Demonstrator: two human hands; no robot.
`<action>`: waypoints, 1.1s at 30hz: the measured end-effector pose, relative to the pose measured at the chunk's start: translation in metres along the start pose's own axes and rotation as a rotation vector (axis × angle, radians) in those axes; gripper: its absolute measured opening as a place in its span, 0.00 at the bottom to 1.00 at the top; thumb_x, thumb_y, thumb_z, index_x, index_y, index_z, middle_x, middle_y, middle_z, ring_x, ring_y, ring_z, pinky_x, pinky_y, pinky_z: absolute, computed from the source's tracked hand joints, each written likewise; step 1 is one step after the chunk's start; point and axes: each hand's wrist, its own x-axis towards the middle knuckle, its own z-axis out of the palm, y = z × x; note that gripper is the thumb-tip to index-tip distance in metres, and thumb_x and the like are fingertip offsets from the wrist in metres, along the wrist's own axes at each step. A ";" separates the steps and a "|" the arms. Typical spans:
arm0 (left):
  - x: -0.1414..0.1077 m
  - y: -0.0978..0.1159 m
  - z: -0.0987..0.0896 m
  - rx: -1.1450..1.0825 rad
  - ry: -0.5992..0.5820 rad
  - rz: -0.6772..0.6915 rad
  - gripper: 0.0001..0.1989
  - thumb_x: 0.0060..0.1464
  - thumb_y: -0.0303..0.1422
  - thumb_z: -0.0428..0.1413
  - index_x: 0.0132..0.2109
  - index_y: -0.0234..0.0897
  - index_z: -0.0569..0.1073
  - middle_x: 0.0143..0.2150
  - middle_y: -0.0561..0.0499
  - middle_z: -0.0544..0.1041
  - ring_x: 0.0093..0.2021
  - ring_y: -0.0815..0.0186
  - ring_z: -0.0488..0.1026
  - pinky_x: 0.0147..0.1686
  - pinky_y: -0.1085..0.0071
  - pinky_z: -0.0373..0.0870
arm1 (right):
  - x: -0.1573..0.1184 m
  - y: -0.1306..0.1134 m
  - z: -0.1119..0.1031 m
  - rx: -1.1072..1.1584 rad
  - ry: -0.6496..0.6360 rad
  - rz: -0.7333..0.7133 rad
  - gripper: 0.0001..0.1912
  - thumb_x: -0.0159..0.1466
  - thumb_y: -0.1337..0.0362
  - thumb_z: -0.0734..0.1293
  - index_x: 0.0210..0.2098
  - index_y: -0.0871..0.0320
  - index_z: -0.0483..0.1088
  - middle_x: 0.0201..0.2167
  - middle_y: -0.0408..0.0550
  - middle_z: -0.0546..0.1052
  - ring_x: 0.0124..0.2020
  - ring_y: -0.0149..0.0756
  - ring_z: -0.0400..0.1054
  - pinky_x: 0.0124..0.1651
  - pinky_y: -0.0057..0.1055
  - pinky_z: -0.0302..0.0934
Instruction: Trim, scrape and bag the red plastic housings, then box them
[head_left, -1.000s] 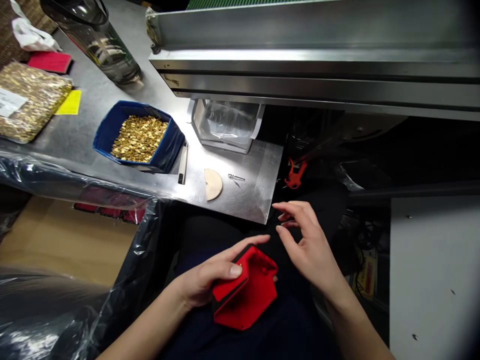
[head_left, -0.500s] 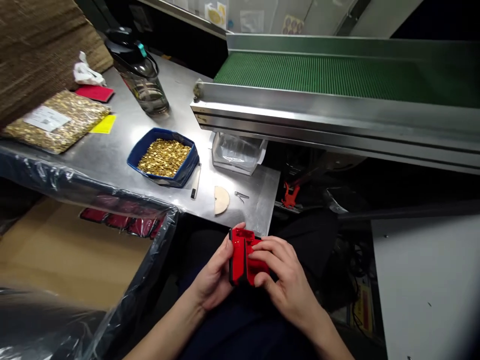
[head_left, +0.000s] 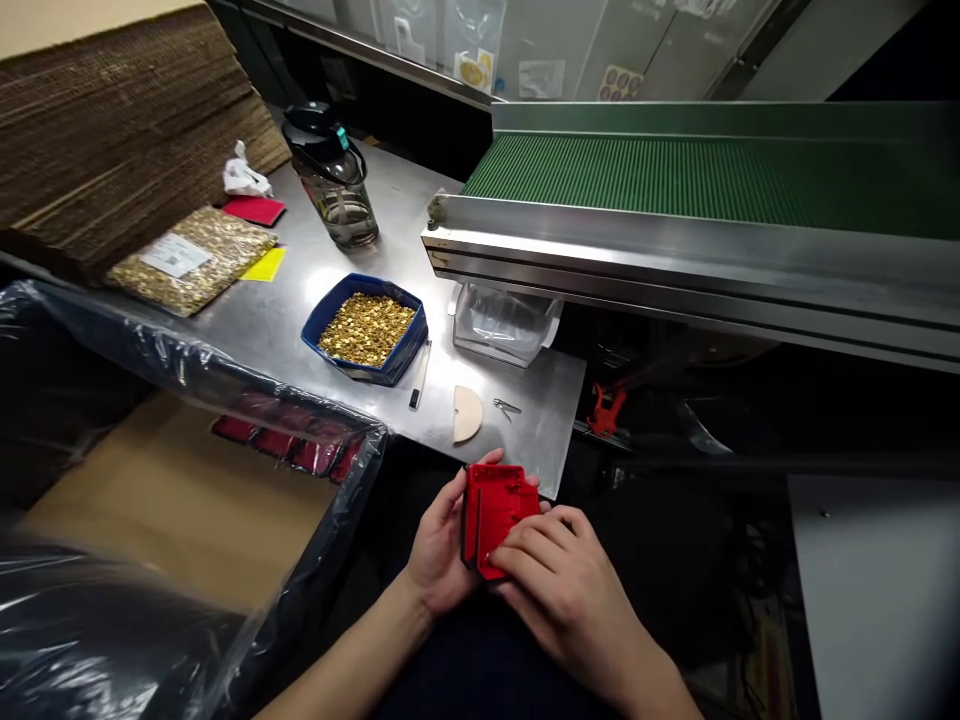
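A red plastic casing (head_left: 496,515) with a black edge is held over my lap, its hollow, ribbed inside facing up. My left hand (head_left: 442,550) is closed around its left side, thumb along the black edge. From the right, my right hand (head_left: 566,580) grips the lower right part, with bent fingertips reaching into the hollow. Those fingers hide that corner, and I cannot make out anything small between them. Beyond the casing, a pale half-round disc (head_left: 468,414) and a small metal clipper-like tool (head_left: 507,407) lie on the metal table (head_left: 536,440).
A blue bin (head_left: 322,345) of small gold-coloured pieces stands beside a slim white tool (head_left: 421,375). Behind are a water bottle (head_left: 337,190) and a bag of similar pieces (head_left: 195,275). A green conveyor (head_left: 637,175) crosses the right; a plastic-lined box (head_left: 172,490) sits at left.
The casing has turned so its open inside faces me more. My right fingers have shifted lower on it. The whole view has swung left.
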 end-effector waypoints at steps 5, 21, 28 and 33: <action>0.004 0.004 0.003 0.036 0.023 0.001 0.32 0.69 0.43 0.49 0.74 0.39 0.53 0.57 0.36 0.80 0.59 0.48 0.77 0.66 0.50 0.60 | 0.004 -0.002 0.005 -0.008 0.048 0.008 0.08 0.70 0.69 0.66 0.48 0.54 0.71 0.44 0.43 0.81 0.48 0.41 0.72 0.58 0.45 0.53; 0.048 -0.013 0.006 0.033 0.083 -0.058 0.27 0.70 0.51 0.46 0.69 0.46 0.64 0.60 0.39 0.78 0.56 0.48 0.78 0.61 0.47 0.66 | -0.020 0.049 0.006 0.148 0.445 -0.004 0.18 0.71 0.59 0.67 0.58 0.55 0.71 0.52 0.56 0.75 0.55 0.46 0.70 0.57 0.46 0.68; 0.044 -0.015 0.010 0.053 0.003 -0.044 0.27 0.70 0.51 0.43 0.65 0.45 0.70 0.63 0.39 0.76 0.60 0.44 0.75 0.63 0.42 0.63 | -0.013 0.076 -0.012 0.371 0.538 0.310 0.15 0.70 0.71 0.64 0.54 0.52 0.71 0.45 0.49 0.77 0.46 0.39 0.75 0.47 0.35 0.73; 0.036 -0.014 0.009 0.076 -0.017 -0.030 0.28 0.70 0.51 0.42 0.67 0.44 0.68 0.63 0.39 0.77 0.61 0.43 0.75 0.65 0.41 0.61 | -0.011 0.073 -0.012 0.396 0.524 0.287 0.14 0.70 0.71 0.65 0.53 0.52 0.72 0.44 0.48 0.77 0.46 0.36 0.75 0.48 0.32 0.72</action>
